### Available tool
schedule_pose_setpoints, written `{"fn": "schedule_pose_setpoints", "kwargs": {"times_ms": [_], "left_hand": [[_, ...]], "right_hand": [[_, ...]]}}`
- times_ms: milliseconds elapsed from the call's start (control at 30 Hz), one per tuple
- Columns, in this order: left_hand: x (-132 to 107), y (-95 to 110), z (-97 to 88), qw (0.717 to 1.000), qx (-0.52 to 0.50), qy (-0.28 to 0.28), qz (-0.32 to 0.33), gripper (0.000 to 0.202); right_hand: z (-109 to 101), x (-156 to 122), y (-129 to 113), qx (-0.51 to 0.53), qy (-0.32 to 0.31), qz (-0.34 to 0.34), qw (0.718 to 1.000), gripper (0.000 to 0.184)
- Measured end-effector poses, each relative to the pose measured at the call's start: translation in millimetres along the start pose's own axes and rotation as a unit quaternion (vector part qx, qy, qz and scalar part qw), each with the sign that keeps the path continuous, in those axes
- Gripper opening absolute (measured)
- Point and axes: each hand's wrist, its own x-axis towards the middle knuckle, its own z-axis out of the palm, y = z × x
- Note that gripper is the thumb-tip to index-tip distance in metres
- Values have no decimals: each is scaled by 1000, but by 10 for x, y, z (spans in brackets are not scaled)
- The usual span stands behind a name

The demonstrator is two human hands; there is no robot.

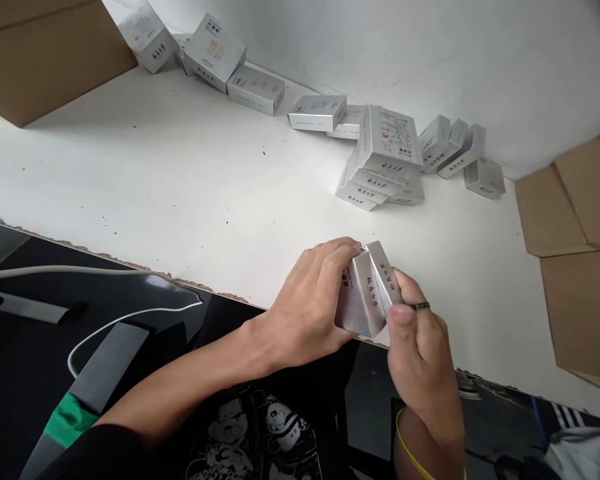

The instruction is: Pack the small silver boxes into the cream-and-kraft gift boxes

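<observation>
Two small silver boxes with dark lettering are held side by side over the table's front edge. My left hand (313,293) is closed around the wider silver box (363,293), its fingers over the top and far side. The narrower silver box (384,273) leans against it, gripped by my right hand (420,340) with the thumb on the near end and a ringed finger on its right side. Beyond my hands, a stack of similar silver boxes (390,137) stands on the white table (200,180).
More silver boxes (260,87) lie along the wall, several leaning (460,150) right of the stack. A brown cardboard box (50,53) stands at back left, open cardboard flaps (580,300) at right. White cable (105,270) hangs below the table's rough edge.
</observation>
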Motion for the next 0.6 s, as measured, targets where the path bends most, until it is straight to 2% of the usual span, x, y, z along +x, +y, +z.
{"fn": "schedule_pose_setpoints", "kwargs": {"times_ms": [100,167,233,300,433,533,600], "left_hand": [[14,-23,52,993,65,54,77,57],[12,-30,94,983,108,90,119,52],[4,-29,130,974,137,116,139,49],[-4,-27,148,971,147,124,143,48],[-37,-52,124,988,93,104,63,54],[-112,-86,72,996,6,86,-16,65],[-177,-93,27,996,-6,65,-64,69]], "right_hand": [[-82,79,-78,-55,-5,-44,997,65],[-141,131,-120,-88,1,-54,995,70],[-193,186,-154,-105,-12,-60,993,69],[-225,252,-187,-115,-55,-57,990,75],[-176,409,-275,-147,-110,-80,980,93],[-56,494,-344,-195,-115,-149,962,82],[16,517,-383,-227,-117,-177,951,71]]}}
